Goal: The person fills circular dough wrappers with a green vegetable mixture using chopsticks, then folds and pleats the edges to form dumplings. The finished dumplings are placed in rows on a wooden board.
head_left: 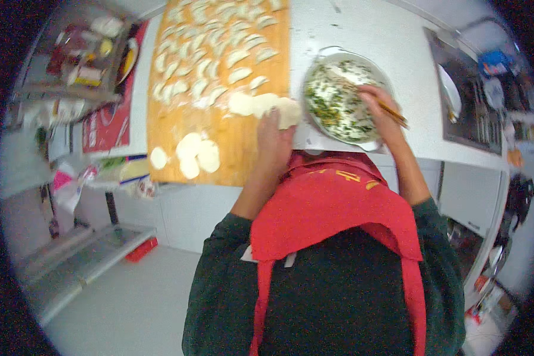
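Note:
My left hand [274,135] is at the right edge of a wooden board [236,151], holding a round dough wrapper [289,113]. Two more wrappers [253,103] lie overlapping just beside it. Wooden chopsticks [394,115] are gripped in my right hand [380,104], their far ends down in a white pot [385,73] of chopped green and pale filling [325,104]. Blur hides the exact tips. Rows of folded dumplings [213,40] cover the far part of the board. Several flat wrappers [196,151] rest near its front left.
The pot stands on a white countertop [405,53], right of the board. Farther right is a dark cooktop [458,93] with a metal lid or pan [448,91]. A cluttered shelf [84,91] stands at left, above a low metal rack [98,253]. A red apron [333,209] hangs before me.

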The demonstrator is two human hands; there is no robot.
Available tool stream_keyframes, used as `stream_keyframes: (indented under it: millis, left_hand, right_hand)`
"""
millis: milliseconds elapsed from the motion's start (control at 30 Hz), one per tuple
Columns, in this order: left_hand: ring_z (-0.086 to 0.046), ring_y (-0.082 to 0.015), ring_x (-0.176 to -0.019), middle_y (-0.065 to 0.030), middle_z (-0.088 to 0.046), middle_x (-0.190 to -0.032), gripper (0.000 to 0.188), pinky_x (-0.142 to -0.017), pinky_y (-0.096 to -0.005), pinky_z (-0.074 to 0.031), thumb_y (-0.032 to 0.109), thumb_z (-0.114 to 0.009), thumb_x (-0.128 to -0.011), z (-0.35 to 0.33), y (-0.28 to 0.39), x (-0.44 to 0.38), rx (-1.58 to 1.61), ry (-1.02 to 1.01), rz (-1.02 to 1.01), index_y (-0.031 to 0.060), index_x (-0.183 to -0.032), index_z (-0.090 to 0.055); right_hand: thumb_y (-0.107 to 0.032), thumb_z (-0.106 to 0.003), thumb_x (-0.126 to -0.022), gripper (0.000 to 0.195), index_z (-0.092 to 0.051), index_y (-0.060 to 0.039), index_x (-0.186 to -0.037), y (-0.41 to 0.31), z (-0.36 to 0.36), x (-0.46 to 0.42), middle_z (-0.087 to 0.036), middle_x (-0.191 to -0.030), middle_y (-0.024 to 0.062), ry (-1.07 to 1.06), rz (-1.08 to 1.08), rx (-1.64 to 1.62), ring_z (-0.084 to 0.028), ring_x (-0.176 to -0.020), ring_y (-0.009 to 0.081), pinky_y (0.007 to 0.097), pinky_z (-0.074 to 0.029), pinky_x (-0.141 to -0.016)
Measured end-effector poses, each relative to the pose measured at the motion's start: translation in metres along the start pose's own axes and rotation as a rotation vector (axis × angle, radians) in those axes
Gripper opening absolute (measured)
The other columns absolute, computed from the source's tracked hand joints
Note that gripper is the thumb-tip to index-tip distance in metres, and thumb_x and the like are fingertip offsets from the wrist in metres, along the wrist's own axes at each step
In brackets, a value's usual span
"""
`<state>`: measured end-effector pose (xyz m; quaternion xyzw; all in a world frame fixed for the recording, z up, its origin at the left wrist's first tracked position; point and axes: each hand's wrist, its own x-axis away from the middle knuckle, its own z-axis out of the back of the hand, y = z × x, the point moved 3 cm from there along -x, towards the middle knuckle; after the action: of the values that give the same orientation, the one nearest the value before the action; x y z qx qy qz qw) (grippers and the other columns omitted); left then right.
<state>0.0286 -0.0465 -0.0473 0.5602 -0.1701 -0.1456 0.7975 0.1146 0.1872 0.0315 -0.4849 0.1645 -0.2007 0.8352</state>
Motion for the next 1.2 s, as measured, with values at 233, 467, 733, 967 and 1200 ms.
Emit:
stream_keyframes:
  millis: [233,467,733,967,1200]
  left_hand:
    - [-0.055,-0.0249,-0.098,-0.0123,-0.053,-0.107,0.028,-0.083,-0.0356,-0.048,0.010,-0.044,-0.089,-0.005,0.027,0.004,1.260,0.152,0.404,0.0022,-0.116,-0.040]
    - [-0.055,-0.0237,-0.098,-0.0124,-0.053,-0.109,0.027,-0.083,-0.0368,-0.048,0.010,-0.043,-0.089,-0.010,0.019,-0.003,1.219,0.174,0.422,0.0028,-0.115,-0.040]
    - [-0.054,-0.0229,-0.099,-0.0114,-0.053,-0.110,0.027,-0.084,-0.0366,-0.047,0.013,-0.043,-0.090,-0.015,0.022,0.001,1.144,0.197,0.493,0.0044,-0.116,-0.040]
    - [-0.055,-0.0211,-0.098,-0.0095,-0.053,-0.111,0.027,-0.082,-0.0354,-0.046,0.014,-0.044,-0.089,-0.018,0.020,0.001,1.097,0.185,0.496,0.0060,-0.114,-0.042]
    - [-0.054,-0.0214,-0.096,-0.0097,-0.053,-0.108,0.024,-0.082,-0.0359,-0.045,0.015,-0.043,-0.089,-0.023,0.020,-0.001,1.078,0.155,0.516,0.0049,-0.112,-0.044]
  right_hand:
    - [-0.027,-0.050,-0.085,0.030,-0.061,-0.0005,-0.091,0.008,0.028,0.020,-0.061,-0.087,0.0087,-0.209,-0.079,-0.033,-0.057,-0.084,0.0184,0.0298,-0.044,-0.076]
    - [-0.027,-0.049,-0.088,0.027,-0.061,-0.0044,-0.098,0.009,0.002,0.016,-0.062,-0.095,0.0089,-0.272,0.003,-0.048,-0.057,-0.089,0.0178,0.0278,-0.045,-0.080]
    - [-0.024,-0.051,-0.087,0.026,-0.062,-0.0024,-0.096,0.023,0.029,0.027,-0.062,-0.093,0.0107,-0.001,-0.087,0.006,-0.059,-0.087,0.0191,0.0279,-0.046,-0.078]
    - [-0.021,-0.051,-0.087,0.024,-0.061,-0.0006,-0.095,0.000,0.034,0.052,-0.061,-0.095,0.0116,0.044,-0.149,-0.075,-0.058,-0.087,0.0182,0.0275,-0.046,-0.078]
    - [-0.018,-0.048,-0.089,0.023,-0.060,0.0015,-0.094,-0.002,0.002,0.064,-0.062,-0.089,0.0115,0.035,-0.160,-0.116,-0.059,-0.084,0.0174,0.0267,-0.046,-0.075]
